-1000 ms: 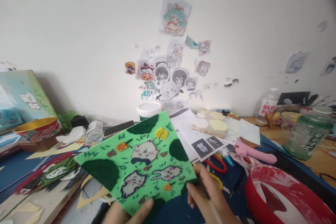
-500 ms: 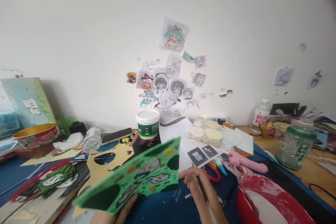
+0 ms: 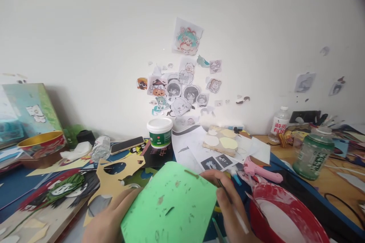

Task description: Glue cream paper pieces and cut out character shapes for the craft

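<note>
A bright green sheet with small dark marks and smudges faces me at the bottom centre. My left hand grips its left edge, the fingertips partly hidden behind it. At the upper right corner, my right hand holds the sheet's edge and also a thin dark and pale stick between the fingers. Just right of that hand is a red bowl of white material. Beyond the sheet stands a white-lidded green tub.
Yellow cut-out card and a painted board lie left. A phone rests behind. Printed papers, a pink glue gun and a green bottle are beyond and right. Drawings hang on the wall.
The green sheet has turned over from its patterned face to a plainer face and moved right. My left hand has come up its left side; my right hand has closed on its corner.
</note>
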{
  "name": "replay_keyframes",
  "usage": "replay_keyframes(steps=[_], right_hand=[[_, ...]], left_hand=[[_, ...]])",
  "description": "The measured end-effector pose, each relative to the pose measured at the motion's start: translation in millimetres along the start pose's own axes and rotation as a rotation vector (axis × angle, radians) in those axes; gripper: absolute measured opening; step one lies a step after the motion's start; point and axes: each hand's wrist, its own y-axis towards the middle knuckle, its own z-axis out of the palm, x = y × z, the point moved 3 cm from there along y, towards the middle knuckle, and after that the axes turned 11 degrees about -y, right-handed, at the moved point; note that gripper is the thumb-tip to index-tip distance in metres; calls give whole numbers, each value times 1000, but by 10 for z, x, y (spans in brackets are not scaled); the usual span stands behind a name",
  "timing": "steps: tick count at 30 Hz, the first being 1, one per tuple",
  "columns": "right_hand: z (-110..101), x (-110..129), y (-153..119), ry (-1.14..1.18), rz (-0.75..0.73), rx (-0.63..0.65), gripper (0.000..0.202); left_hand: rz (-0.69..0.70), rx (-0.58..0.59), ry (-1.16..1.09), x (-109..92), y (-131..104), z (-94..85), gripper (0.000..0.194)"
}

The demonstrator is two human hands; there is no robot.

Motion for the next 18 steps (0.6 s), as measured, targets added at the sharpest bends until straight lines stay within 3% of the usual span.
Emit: replay_keyframes(steps=[7, 12, 15, 18], right_hand=[[110, -269, 52, -212, 48, 138, 33], [139, -413, 79, -354, 6, 152, 27], [130, -404, 101, -426, -79, 126, 26], [78, -404, 140, -471, -130, 22, 24]], left_hand=[[226, -99, 155, 77, -22, -12, 42], [393, -127, 236, 83, -44, 15, 41], [432, -146, 295, 70, -50, 10, 42], [428, -159, 323, 18, -51, -20, 39]])
